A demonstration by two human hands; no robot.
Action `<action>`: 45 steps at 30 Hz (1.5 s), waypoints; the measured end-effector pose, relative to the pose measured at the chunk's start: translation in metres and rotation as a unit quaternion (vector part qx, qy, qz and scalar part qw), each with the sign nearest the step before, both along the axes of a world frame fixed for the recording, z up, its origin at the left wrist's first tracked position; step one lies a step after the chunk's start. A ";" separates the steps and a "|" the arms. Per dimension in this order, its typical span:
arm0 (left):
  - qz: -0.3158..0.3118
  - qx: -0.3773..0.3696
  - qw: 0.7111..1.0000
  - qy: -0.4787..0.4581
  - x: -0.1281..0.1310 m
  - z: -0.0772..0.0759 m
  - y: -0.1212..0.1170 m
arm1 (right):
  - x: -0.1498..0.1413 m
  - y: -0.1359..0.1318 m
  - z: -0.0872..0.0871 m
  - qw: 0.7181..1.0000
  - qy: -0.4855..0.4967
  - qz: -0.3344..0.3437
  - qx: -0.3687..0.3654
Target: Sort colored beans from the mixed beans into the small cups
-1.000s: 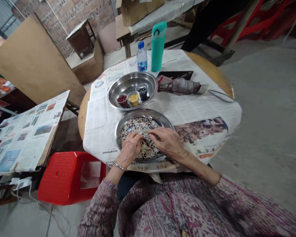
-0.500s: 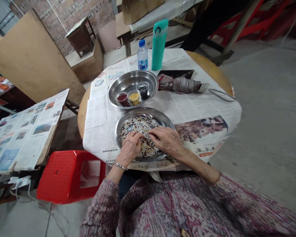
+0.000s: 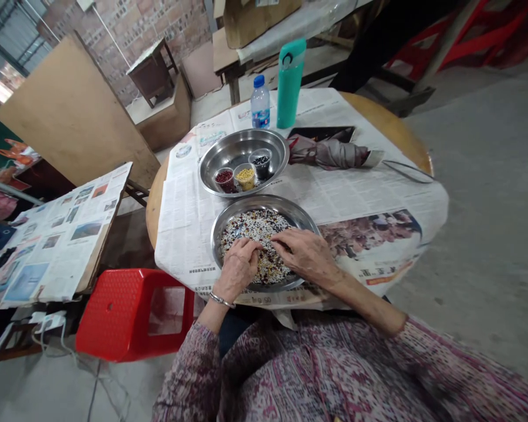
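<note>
A steel pan point(image 3: 229, 214) near me holds a spread of mixed beans and grains point(image 3: 255, 225). My left hand point(image 3: 237, 268) rests in the pan with fingers curled in a pinch on the beans. My right hand point(image 3: 305, 255) lies beside it, fingers bent down onto the mix. Behind stands a second steel pan point(image 3: 211, 167) with three small cups: red beans point(image 3: 224, 177), yellow beans point(image 3: 246, 175) and black beans point(image 3: 261, 163).
The round table point(image 3: 391, 132) is covered in newspaper. At the back stand a water bottle point(image 3: 260, 104) and a teal flask point(image 3: 289, 82); a folded umbrella point(image 3: 330, 153) lies at right. A red stool point(image 3: 127, 316) and a paper-covered board point(image 3: 57, 234) stand at left.
Both hands stay in the near pan with only small finger movements. The view has shifted slightly, so everything sits a little further right.
</note>
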State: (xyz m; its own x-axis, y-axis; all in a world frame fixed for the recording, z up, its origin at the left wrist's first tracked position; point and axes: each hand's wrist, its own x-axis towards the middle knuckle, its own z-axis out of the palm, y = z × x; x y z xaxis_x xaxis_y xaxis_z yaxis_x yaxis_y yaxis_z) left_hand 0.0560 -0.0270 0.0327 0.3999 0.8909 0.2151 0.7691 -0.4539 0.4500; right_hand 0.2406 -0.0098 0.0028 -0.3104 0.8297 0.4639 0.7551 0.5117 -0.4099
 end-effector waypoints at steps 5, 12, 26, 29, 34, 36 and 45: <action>0.006 -0.002 1.000 -0.003 0.000 0.000 -0.002 | 0.000 0.000 0.000 1.000 0.011 -0.004 0.001; 0.014 -0.017 1.000 -0.018 -0.001 -0.003 -0.005 | 0.000 0.002 -0.003 1.000 0.021 0.010 0.006; 0.006 -0.024 0.999 -0.029 -0.006 -0.011 0.001 | 0.004 -0.002 0.000 0.964 -0.038 0.255 -0.056; 0.009 -0.029 0.999 -0.030 -0.005 -0.010 0.001 | 0.003 -0.001 -0.002 0.962 -0.072 0.253 -0.070; 0.009 -0.030 0.998 -0.046 -0.004 -0.007 -0.001 | 0.003 0.001 -0.002 0.991 -0.034 0.114 -0.064; 0.008 -0.027 0.998 -0.050 -0.005 -0.007 -0.002 | 0.004 0.000 -0.001 0.995 -0.022 0.080 -0.053; 0.096 0.039 0.985 -0.135 -0.005 -0.005 0.002 | -0.015 0.002 0.006 0.948 -0.087 0.305 -0.036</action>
State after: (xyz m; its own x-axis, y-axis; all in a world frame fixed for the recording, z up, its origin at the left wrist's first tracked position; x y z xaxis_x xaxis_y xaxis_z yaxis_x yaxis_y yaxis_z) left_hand 0.0505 -0.0254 0.0275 0.1445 0.9215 0.3605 0.7013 -0.3524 0.6197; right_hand 0.2253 -0.0079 0.0090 -0.8096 0.4988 0.3095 0.3873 0.8501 -0.3569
